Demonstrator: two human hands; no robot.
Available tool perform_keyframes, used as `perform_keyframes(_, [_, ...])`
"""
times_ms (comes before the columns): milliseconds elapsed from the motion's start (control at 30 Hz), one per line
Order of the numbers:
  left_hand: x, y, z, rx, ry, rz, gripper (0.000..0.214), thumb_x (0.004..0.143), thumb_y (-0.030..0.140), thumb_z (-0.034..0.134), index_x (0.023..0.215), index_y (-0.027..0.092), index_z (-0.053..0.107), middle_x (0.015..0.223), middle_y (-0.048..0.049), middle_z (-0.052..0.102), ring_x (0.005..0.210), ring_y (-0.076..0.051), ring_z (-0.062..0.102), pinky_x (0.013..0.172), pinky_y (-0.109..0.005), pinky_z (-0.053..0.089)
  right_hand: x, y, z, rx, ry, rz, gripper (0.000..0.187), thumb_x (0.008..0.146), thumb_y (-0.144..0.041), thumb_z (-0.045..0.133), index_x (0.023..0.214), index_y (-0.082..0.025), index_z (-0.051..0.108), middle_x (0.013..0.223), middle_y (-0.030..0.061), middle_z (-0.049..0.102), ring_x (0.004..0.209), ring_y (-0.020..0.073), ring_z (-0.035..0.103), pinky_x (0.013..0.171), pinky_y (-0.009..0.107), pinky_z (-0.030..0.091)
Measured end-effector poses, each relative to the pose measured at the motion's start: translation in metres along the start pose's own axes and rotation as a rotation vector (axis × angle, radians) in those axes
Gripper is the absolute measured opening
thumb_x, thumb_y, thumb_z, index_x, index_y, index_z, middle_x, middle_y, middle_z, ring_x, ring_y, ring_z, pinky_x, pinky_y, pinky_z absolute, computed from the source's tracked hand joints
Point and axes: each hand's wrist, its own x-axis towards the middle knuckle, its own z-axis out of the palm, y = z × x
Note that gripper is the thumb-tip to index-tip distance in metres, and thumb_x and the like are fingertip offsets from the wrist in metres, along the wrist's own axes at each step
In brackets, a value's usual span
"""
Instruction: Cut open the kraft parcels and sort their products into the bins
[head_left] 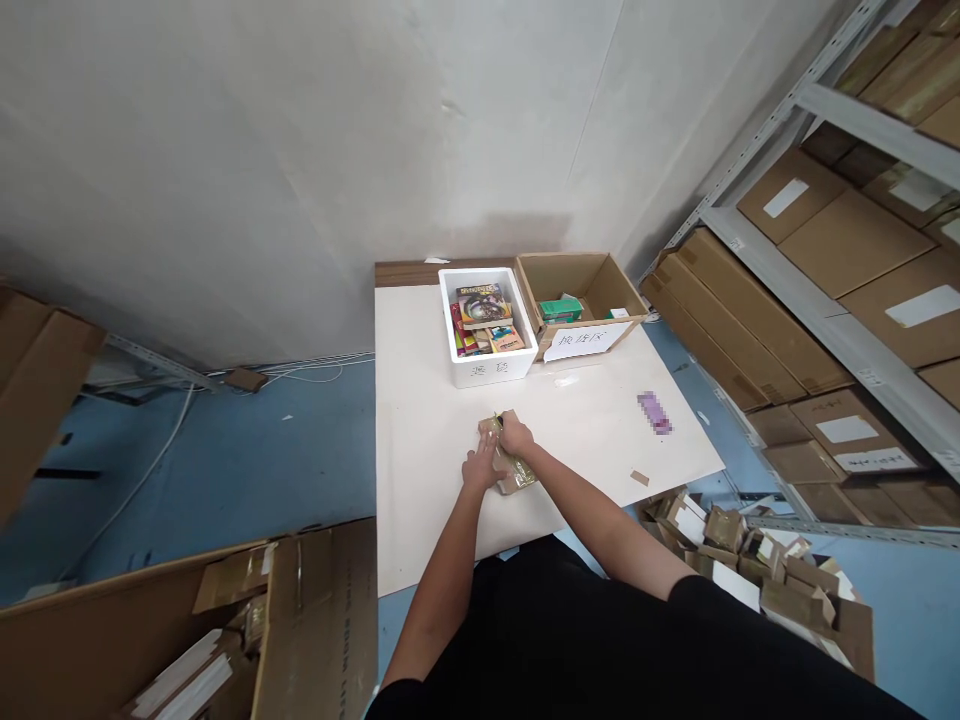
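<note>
A small brown cardboard package [514, 474] lies near the middle of the white table [420, 440]. My left hand [480, 466] rests on the package's left side with fingers laid against it. My right hand [514, 436] is curled over the package's top end, gripping it. Both forearms reach in from the bottom of the view. Much of the package is covered by my hands.
A white foam bin [486, 372] of colourful books and an open cardboard box [592, 330] with a green item stand at the table's far edge. A purple object [655, 412] and tape scrap [640, 478] lie right. Shelving with cartons, a pile of packages and a large open carton surround the table.
</note>
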Motion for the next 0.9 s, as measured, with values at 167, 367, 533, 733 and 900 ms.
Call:
perform_keyframes(167, [0.001, -0.003, 0.001, 0.006, -0.005, 0.009, 0.116, 0.069, 0.062, 0.083, 0.168, 0.044, 0.024, 0.181, 0.0034, -0.006, 0.139, -0.043, 0.050, 0.107, -0.053, 0.049, -0.001, 0.012, 0.002, 0.044, -0.045, 0.054, 0.042, 0.085, -0.040, 0.075, 0.121, -0.027, 0.057, 0.094, 0.0075, 0.075, 0.091, 0.0312, 0.074, 0.079, 0.038, 0.053])
perform_keyframes(367, [-0.002, 0.002, -0.005, 0.086, -0.040, 0.017, 0.114, 0.075, 0.065, 0.077, 0.170, 0.043, 0.016, 0.181, 0.0025, -0.006, 0.137, -0.042, 0.051, 0.103, -0.051, 0.052, -0.015, 0.032, 0.011, 0.108, -0.043, 0.078, 0.042, 0.072, -0.029, 0.084, 0.107, -0.027, 0.061, 0.081, 0.0052, 0.073, 0.081, 0.0322, 0.075, 0.073, 0.039, 0.055])
perform_keyframes(533, [-0.003, 0.005, -0.009, 0.133, -0.057, 0.002, 0.115, 0.076, 0.060, 0.078, 0.170, 0.043, 0.014, 0.181, 0.0030, -0.004, 0.134, -0.040, 0.053, 0.098, -0.047, 0.055, -0.046, 0.058, 0.017, 0.235, -0.130, 0.142, 0.051, 0.065, -0.035, 0.090, 0.106, -0.024, 0.063, 0.083, 0.0087, 0.072, 0.062, 0.0322, 0.074, 0.057, 0.040, 0.057])
perform_keyframes(733, [-0.005, 0.007, -0.010, 0.137, -0.025, 0.004, 0.115, 0.074, 0.061, 0.079, 0.169, 0.043, 0.018, 0.181, 0.0009, 0.000, 0.134, -0.042, 0.052, 0.100, -0.049, 0.054, -0.098, 0.094, 0.022, 0.255, -0.113, 0.218, 0.041, 0.067, -0.034, 0.083, 0.103, -0.023, 0.068, 0.087, 0.0118, 0.073, 0.044, 0.0277, 0.067, 0.044, 0.040, 0.054])
perform_keyframes(900, [-0.003, 0.003, -0.011, 0.114, -0.013, 0.004, 0.115, 0.072, 0.063, 0.079, 0.168, 0.043, 0.020, 0.181, 0.0029, 0.001, 0.134, -0.043, 0.052, 0.100, -0.050, 0.053, -0.122, 0.105, 0.013, 0.144, -0.187, 0.161, 0.037, 0.071, -0.023, 0.077, 0.107, -0.024, 0.067, 0.091, 0.0094, 0.073, 0.045, 0.0228, 0.066, 0.052, 0.035, 0.051])
